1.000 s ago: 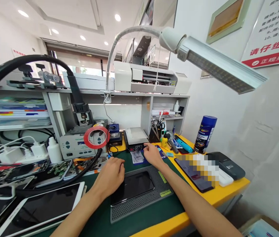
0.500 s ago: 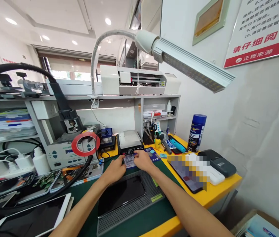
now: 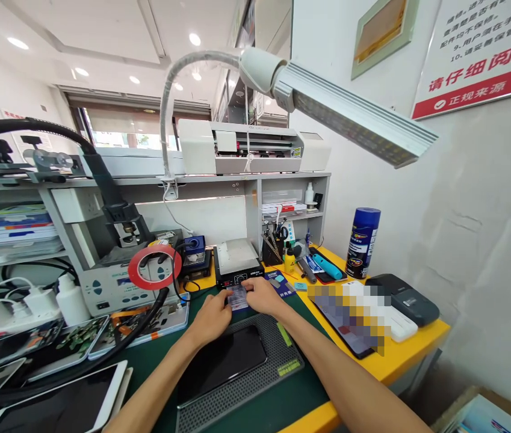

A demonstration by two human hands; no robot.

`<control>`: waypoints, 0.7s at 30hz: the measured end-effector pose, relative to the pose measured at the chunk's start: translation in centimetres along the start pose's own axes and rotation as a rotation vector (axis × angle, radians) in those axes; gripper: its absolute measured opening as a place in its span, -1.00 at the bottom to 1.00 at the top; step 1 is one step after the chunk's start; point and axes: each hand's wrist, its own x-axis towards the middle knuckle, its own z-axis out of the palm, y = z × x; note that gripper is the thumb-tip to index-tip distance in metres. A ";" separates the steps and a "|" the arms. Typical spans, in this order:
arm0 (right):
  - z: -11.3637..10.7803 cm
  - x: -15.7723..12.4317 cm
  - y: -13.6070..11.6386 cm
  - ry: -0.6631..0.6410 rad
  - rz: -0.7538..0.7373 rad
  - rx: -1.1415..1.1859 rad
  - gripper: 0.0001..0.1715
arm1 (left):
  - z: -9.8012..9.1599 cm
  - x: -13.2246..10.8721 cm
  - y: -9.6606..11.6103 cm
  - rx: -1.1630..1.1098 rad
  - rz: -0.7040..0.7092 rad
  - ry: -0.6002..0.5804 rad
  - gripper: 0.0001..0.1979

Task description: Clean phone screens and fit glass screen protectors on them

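Observation:
Both of my hands reach over the green mat [image 3: 291, 394] toward a small clear plastic packet [image 3: 238, 298]. My left hand [image 3: 212, 314] pinches its left edge, and my right hand [image 3: 262, 296] closes on its right edge. What is inside the packet is too small to make out. Just behind my fingertips stands a flat heating plate [image 3: 237, 257] with a knob on its black front. Nearer to me, a dark-screened phone [image 3: 223, 361] lies on a grey perforated pad [image 3: 277, 343], below my wrists and untouched.
On the left are a rework station [image 3: 115, 282], a roll of red tape [image 3: 140, 264], opened phones and a white tablet [image 3: 74, 397]. To the right stand a blue spray can [image 3: 363, 243], a dark case [image 3: 404, 297] and a blurred-out phone. A lamp [image 3: 354, 114] hangs overhead.
The view has shifted slightly. My hands stay at the packet, with only small finger movement; the phone and pad lie as before.

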 end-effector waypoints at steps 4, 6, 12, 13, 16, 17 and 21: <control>0.5 0.1 0.2 0.012 -0.010 0.021 -0.33 | 0.2 -0.3 0.6 0.019 -0.002 -0.008 -0.51; 0.8 0.3 0.4 0.020 -0.008 0.033 -0.30 | 0.3 -0.6 0.8 0.022 -0.009 -0.001 -0.57; 1.2 1.4 1.6 0.045 0.062 0.036 -0.28 | 0.0 -1.5 1.2 0.024 -0.013 0.029 -0.67; 1.2 1.5 1.8 0.047 0.064 0.032 -0.31 | -0.2 -1.6 1.2 0.024 -0.018 0.032 -0.68; 1.2 1.6 1.8 0.050 0.058 0.014 -0.43 | -0.6 -2.0 1.3 0.020 -0.028 0.040 -0.70; 1.1 1.6 1.7 0.051 0.055 0.005 -0.46 | -0.7 -2.0 1.2 0.018 -0.026 0.042 -0.71; 1.0 1.2 1.1 0.088 0.041 -0.042 -0.52 | -0.7 -1.8 0.6 0.012 0.009 0.042 -0.73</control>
